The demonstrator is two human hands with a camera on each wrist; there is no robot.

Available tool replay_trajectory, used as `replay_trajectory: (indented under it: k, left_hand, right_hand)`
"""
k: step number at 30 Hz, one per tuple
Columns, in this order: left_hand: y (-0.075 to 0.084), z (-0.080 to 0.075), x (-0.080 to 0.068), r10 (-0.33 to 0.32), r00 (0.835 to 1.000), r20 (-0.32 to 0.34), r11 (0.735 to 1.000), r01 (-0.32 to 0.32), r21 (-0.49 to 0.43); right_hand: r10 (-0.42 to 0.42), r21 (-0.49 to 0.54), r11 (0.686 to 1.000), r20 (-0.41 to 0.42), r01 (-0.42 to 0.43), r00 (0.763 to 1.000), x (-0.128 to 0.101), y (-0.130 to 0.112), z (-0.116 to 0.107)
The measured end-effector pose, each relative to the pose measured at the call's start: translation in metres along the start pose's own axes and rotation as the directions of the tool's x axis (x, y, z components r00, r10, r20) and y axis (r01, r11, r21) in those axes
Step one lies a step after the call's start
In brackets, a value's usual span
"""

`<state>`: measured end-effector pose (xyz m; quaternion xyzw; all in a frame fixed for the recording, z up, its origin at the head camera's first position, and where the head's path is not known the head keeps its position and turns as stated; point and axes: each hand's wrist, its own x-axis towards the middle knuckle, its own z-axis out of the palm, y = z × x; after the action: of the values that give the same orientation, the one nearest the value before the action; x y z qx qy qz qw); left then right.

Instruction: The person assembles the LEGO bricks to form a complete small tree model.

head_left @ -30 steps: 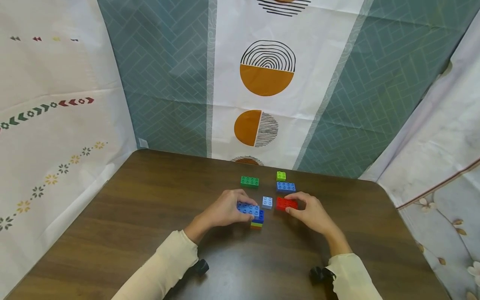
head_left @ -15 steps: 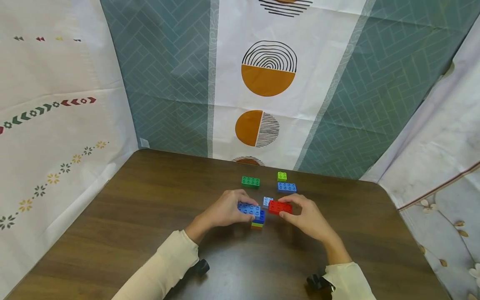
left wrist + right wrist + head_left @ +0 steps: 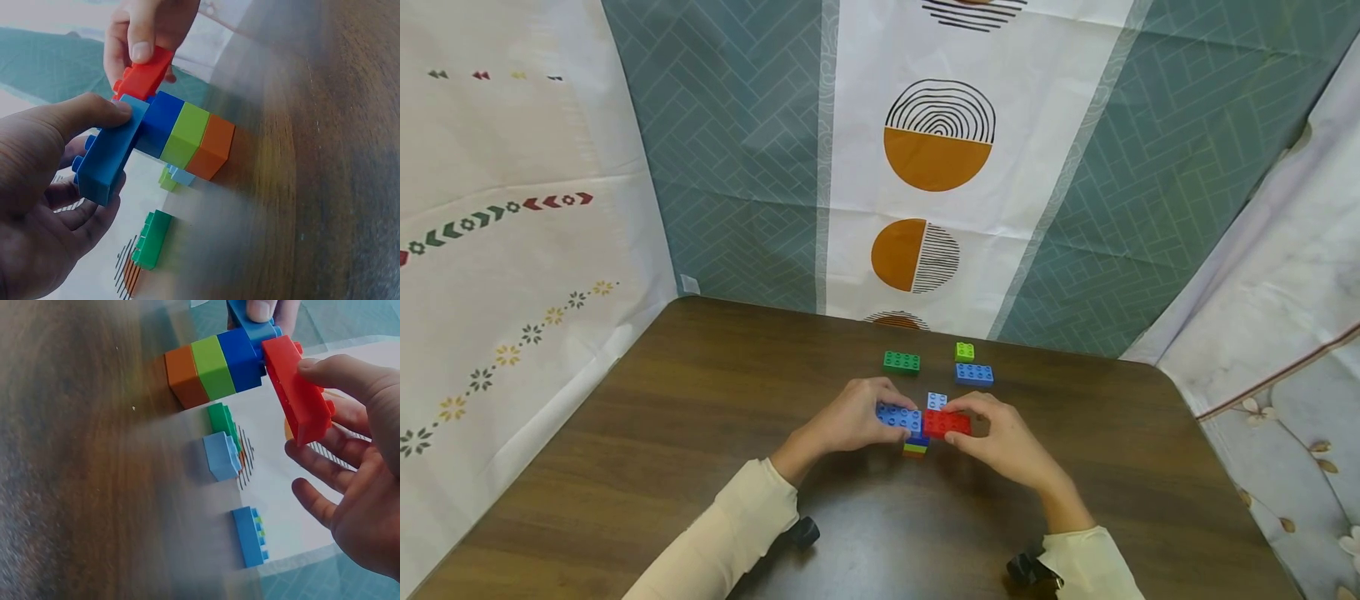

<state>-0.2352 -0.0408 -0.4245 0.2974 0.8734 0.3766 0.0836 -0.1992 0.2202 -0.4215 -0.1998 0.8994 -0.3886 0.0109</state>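
Observation:
A short stack stands on the table, made of an orange brick (image 3: 212, 147), a lime brick (image 3: 185, 132) and a dark blue brick (image 3: 159, 124) on top. My left hand (image 3: 855, 417) pinches a blue eight-stud toy brick (image 3: 897, 418) between thumb and fingers. That brick sits on the left part of the stack's top and sticks out leftward. From the other side, my right hand (image 3: 1009, 435) pinches a red toy brick (image 3: 946, 424) by its long sides. Its inner end is right at the blue brick's end, over the right part of the dark blue brick.
Behind the stack lies a small light blue brick (image 3: 937, 400). Farther back are a green brick (image 3: 901, 362), another blue brick (image 3: 973, 374) and a small lime brick (image 3: 964, 351). Patterned cloth (image 3: 745, 167) hangs along the far edge of the brown wooden table (image 3: 700, 375).
My right hand has lifted the red brick from its place on the right and carried it left to the stack. The left hand has stayed in place on the blue brick.

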Motion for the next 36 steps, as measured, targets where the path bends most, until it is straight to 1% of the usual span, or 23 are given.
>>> replay_trajectory:
  k: [5,11,17,20,28,36]
  left_hand:
    - [0.000,0.000,0.000,-0.002,1.000,-0.002,1.000,0.002,0.007]
    - [0.000,0.000,0.001,-0.010,1.000,-0.005,1.000,0.010,0.014]
    - [0.000,0.001,0.001,0.003,1.000,-0.008,1.000,-0.002,0.015]
    - [0.000,0.001,0.001,0.007,1.000,-0.011,1.000,-0.007,0.012]
    - [0.000,0.001,-0.001,0.005,1.000,-0.013,1.000,-0.005,0.005]
    - [-0.001,0.001,0.001,0.011,1.000,-0.011,1.000,-0.011,0.000]
  right_hand:
    - [0.015,0.001,1.000,0.009,-0.015,1.000,0.001,0.001,0.003]
    - [0.011,0.010,1.000,0.000,-0.011,1.000,0.004,0.000,0.007]
    - [0.008,0.021,1.000,-0.004,-0.008,1.000,0.005,-0.003,0.010]
    - [0.021,0.031,0.999,-0.006,-0.021,1.000,0.006,-0.002,0.012]
    - [0.016,0.029,0.999,-0.008,-0.016,1.000,0.007,-0.002,0.016]
    - [0.021,0.036,0.999,-0.019,-0.020,1.000,0.007,-0.004,0.017]
